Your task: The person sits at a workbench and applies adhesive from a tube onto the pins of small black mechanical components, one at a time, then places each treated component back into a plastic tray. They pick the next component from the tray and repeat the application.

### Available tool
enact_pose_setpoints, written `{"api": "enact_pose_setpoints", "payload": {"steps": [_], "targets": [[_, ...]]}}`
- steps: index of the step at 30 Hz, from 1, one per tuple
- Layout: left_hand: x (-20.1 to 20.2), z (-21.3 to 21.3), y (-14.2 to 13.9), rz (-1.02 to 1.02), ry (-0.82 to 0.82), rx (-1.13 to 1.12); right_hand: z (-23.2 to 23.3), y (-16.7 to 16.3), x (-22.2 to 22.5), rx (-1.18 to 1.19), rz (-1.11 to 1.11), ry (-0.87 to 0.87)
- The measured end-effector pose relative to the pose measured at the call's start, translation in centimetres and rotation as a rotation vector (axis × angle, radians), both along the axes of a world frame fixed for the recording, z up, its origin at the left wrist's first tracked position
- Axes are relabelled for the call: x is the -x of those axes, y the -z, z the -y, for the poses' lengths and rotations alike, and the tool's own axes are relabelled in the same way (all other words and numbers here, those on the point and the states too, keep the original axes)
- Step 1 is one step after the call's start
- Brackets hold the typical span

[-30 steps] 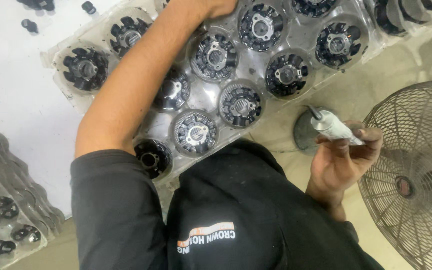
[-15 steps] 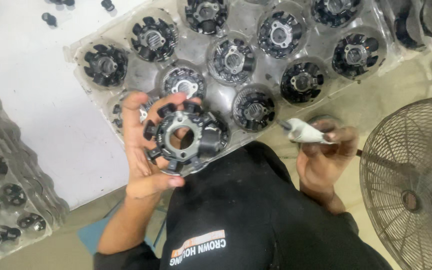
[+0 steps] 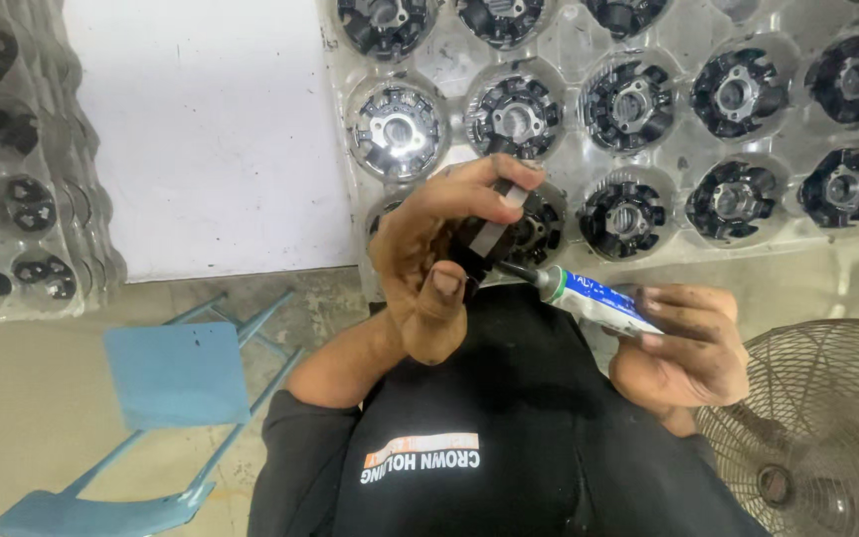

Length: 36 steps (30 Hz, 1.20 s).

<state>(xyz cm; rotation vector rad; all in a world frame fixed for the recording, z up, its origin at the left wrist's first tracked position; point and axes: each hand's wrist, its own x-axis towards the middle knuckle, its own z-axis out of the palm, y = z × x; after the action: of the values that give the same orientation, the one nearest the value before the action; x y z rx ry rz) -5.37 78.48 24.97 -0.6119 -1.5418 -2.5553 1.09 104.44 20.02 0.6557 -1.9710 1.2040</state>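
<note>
Head view looks straight down at both hands, which meet at the centre of the frame over the person's dark shirt. Left hand (image 3: 439, 264) has its fingers curled tight around a black round motor part (image 3: 509, 234), thumb toward the camera and fingertips wrapped over the part's upper edge. Right hand (image 3: 688, 348), at centre right, pinches a small white-and-blue squeeze tube (image 3: 594, 296) between thumb and fingers. The tube's long axis runs from lower right to upper left, and its dark nozzle points at the held part, its tip seemingly at the part's lower right edge; whether it touches cannot be told. Most of the part is hidden behind the left fingers, so its face and the spot the nozzle meets stay hard to make out. Just beyond the hands, across the upper frame, a clear plastic tray (image 3: 574, 45) holds more such parts in round pockets. A wire fan guard (image 3: 827, 438), cut off, sits lower right; a blue chair (image 3: 171, 378) lower left.
</note>
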Motion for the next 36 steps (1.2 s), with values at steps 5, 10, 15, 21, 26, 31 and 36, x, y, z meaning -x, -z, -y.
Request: {"api": "enact_pose_setpoints", "payload": {"steps": [5, 10, 15, 21, 26, 31, 36], "targets": [[0.3, 0.2, -0.1, -0.058, -0.039, 0.02, 0.1, 0.2, -0.9, 0.005, -0.011, 0.012], [0.8, 0.2, -0.2, -0.104, -0.044, 0.034, 1.3, 0.0, -1.3, -0.069, 0.015, 0.102], [1.4, 0.3, -0.2, -0.125, -0.07, 0.111, 0.7, -1.2, -0.4, -0.221, -0.157, 0.042], [1.2, -0.2, 0.6, -0.073, -0.024, 0.033, -1.3, -1.9, -1.1, -0.352, 0.024, -0.066], [1.1, -0.2, 0.9, -0.055, -0.029, 0.0, -1.3, -1.6, -1.2, -0.351, 0.058, -0.091], [0.8, -0.2, 0.9, -0.001, -0.036, -0.008, -1.4, -2.4, -1.2, -0.379, 0.088, -0.125], [0.6, -0.9, 1.6, 0.088, 0.014, -0.234, -1.8, -2.4, -1.0, -0.395, 0.095, -0.193]]}}
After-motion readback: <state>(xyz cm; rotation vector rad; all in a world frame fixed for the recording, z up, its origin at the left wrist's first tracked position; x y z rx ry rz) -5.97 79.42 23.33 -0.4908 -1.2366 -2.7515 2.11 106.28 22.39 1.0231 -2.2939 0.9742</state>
